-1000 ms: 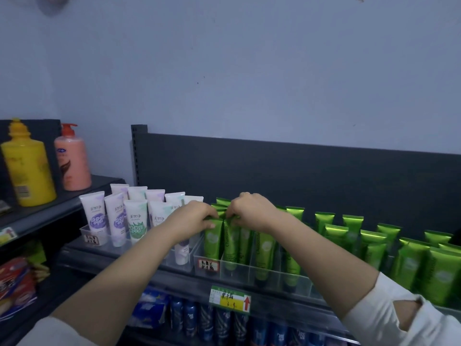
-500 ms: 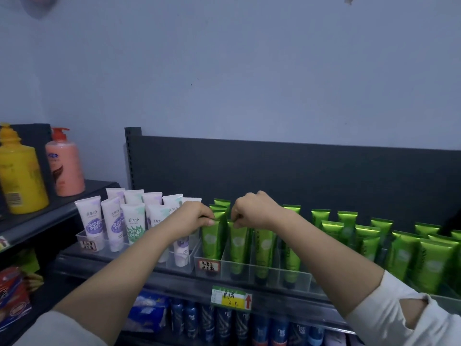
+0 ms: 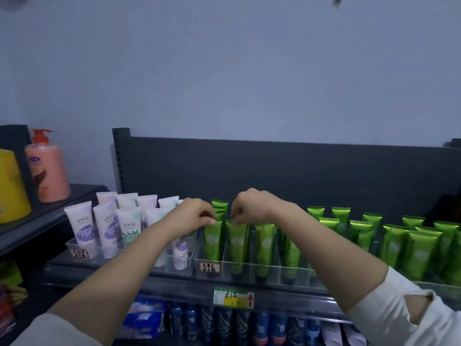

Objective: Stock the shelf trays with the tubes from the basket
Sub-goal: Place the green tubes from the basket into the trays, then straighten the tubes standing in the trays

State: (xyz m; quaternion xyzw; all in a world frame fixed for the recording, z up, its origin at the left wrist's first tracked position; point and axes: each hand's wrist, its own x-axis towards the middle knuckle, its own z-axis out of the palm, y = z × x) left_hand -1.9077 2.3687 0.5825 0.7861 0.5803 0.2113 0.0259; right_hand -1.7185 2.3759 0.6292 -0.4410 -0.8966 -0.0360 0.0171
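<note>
Tubes (image 3: 264, 242) stand in most slots of the tray (image 3: 250, 273) at centre frame, left hand (image 3: 193, 216) pinching the front tube (image 3: 212, 242) by its top edge, right hand (image 3: 252, 206) pinching the second tube (image 3: 237, 243) likewise; basket unseen, so remaining stock unknown.

A plain bluish wall (image 3: 224, 58) fills the top of the frame. A dark grey shelf back (image 3: 299, 171) stands below it, and another dark shelf (image 3: 82, 193) sits at the left. The light is dim.
</note>
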